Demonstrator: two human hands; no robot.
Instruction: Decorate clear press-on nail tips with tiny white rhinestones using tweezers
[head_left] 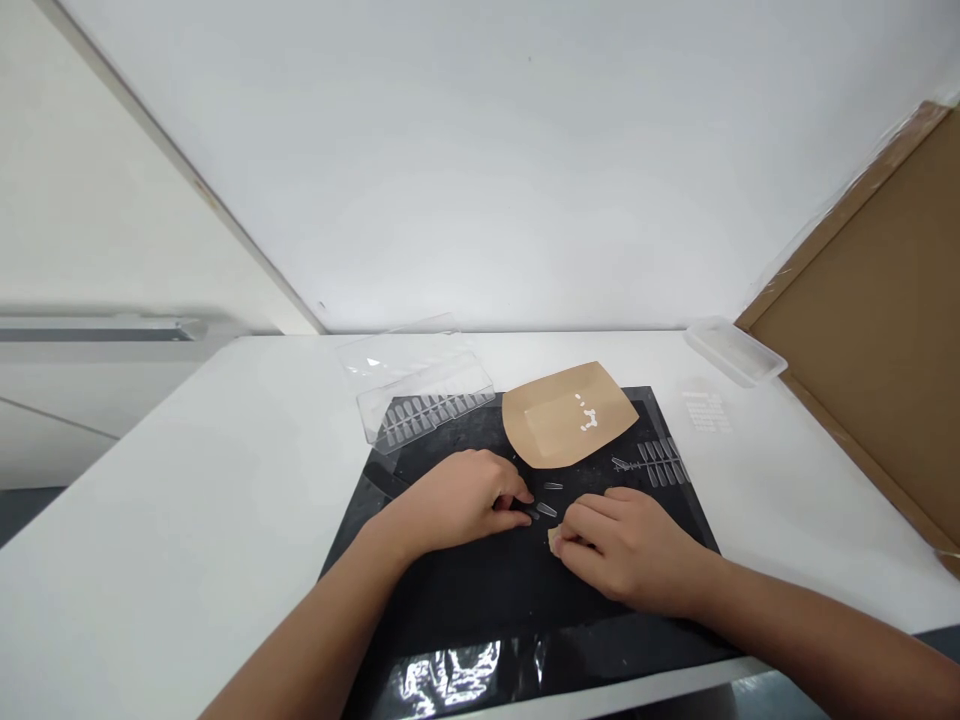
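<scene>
My left hand [480, 503] rests over the black mat, thumb and forefinger curled round a small clear false nail tip [533, 513] at their ends. Just beside it lie a second false nail tip [547, 510] and a third nail tip [553, 486], loose on the mat. My right hand [626, 545] is closed, its fingers pressed on a small beige piece [553, 541], mostly hidden under them; its kind does not show. Behind both hands, a tan paper tray [536, 440] holds several small white bits [589, 418].
The black mat [465, 600] covers the front of the white table [187, 480]. A clear plastic case [367, 410] with rows of nail tips stands back left. A strip of nail tips [663, 463] lies right, with a translucent tray [735, 352] and cardboard [870, 330] beyond.
</scene>
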